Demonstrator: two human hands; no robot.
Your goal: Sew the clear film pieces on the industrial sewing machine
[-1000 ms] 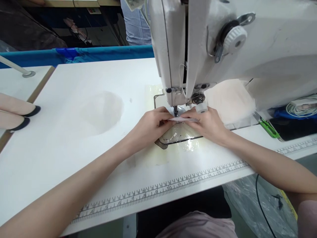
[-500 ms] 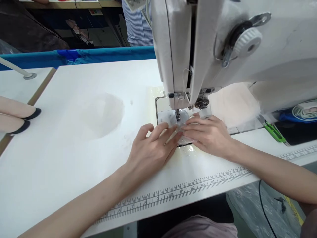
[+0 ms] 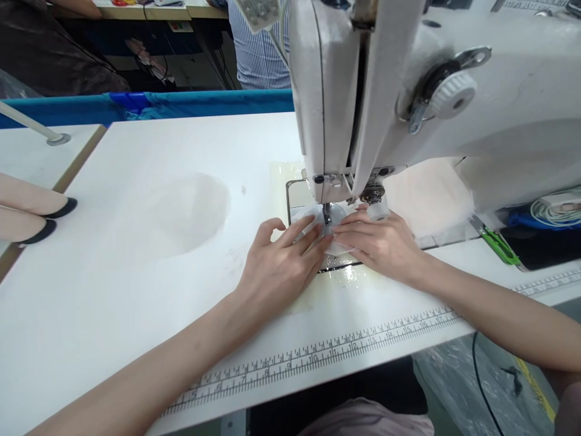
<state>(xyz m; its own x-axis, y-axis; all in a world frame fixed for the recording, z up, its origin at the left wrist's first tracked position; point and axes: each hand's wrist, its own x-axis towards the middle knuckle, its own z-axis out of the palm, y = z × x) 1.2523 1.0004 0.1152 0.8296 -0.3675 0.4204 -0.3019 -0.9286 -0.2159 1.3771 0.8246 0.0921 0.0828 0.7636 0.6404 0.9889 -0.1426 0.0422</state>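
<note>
A small piece of sheer whitish fabric (image 3: 339,247) lies at the presser foot (image 3: 327,213) of a white sewing machine (image 3: 336,121). My left hand (image 3: 285,254) rests on its left side, fingers spread and stretched forward, the fingertips close to the foot. My right hand (image 3: 381,242) lies on the right side of the fabric with its fingers stretched flat, the tips pointing to the foot. The hands nearly meet in front of the needle area. Fingers hide part of the fabric.
Sheer pale fabric (image 3: 195,212) lies on the white table at left. Peach fabric (image 3: 426,194) sits under the machine arm. Green-handled snips (image 3: 499,245) and a dark phone-like slab (image 3: 544,245) are at right. Two beige pieces with black ends (image 3: 31,209) stick in at left.
The sheer fabric has shifted slightly forward under the foot, away from me. My left fingers have moved a little forward with it. The view has tilted slightly.
</note>
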